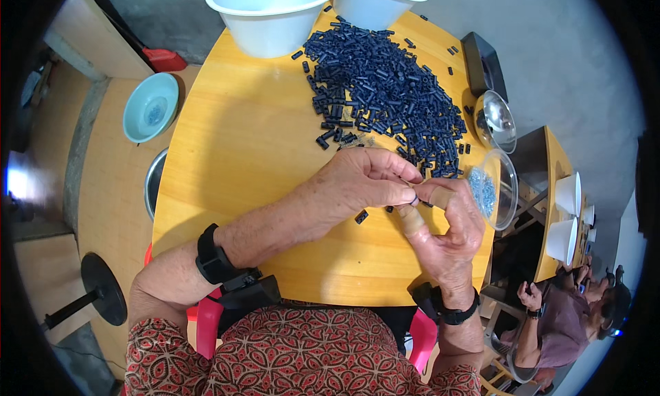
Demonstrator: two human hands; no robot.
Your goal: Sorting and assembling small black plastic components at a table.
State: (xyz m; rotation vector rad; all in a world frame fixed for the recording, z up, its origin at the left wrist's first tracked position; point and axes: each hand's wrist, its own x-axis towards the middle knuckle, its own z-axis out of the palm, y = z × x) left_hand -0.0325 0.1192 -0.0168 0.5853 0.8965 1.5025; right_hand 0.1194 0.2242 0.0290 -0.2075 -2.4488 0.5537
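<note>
My left hand reaches across the table, its thumb and fingers pinched together. The fingertips meet those of my right hand, whose thumb and forefinger are closed and wear pale coverings. A dark speck shows between them, but the fingers hide most of what they hold. Just beyond my hands spreads a big pile of small black plastic tube-like pieces. One loose black piece lies on the near side of my left hand. A few thin metal bits lie at the pile's near left edge.
The yellow wooden table bears two white tubs at the back. Along its right edge stand a black tray, a steel bowl and a clear bowl of small bluish bits. A teal basin is at left; another person sits right.
</note>
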